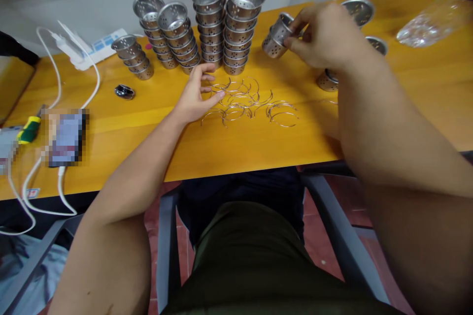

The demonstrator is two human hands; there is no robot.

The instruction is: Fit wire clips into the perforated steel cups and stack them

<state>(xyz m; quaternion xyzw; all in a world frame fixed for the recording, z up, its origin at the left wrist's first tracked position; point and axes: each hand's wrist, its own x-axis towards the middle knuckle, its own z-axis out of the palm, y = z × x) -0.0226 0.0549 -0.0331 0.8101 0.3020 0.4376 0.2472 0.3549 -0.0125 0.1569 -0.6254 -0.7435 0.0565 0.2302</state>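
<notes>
My right hand (pixel 321 34) pinches the rim of a perforated metal cup (pixel 281 29), which is tilted and sits partly in or against another such cup (pixel 269 48). Over the left end of a loose pile of thin curved wires (pixel 240 101), my left hand (pixel 199 94) hovers or rests with its fingers apart, holding nothing. I cannot tell whether its fingertips touch the wires. Just behind it rise tall stacks of the same perforated cups, among them one stack (pixel 236 42) and its neighbour (pixel 210 29). More cups (pixel 327 80) stand partly hidden behind my right forearm.
A shorter cup stack (pixel 135 59) stands at the left, near a small dark shiny object (pixel 124 91). Farther left are a power strip (pixel 99 49), a phone (pixel 68 139) with white cables, and a green-and-yellow handle (pixel 29 129). A clear plastic bottle (pixel 428 22) lies back right.
</notes>
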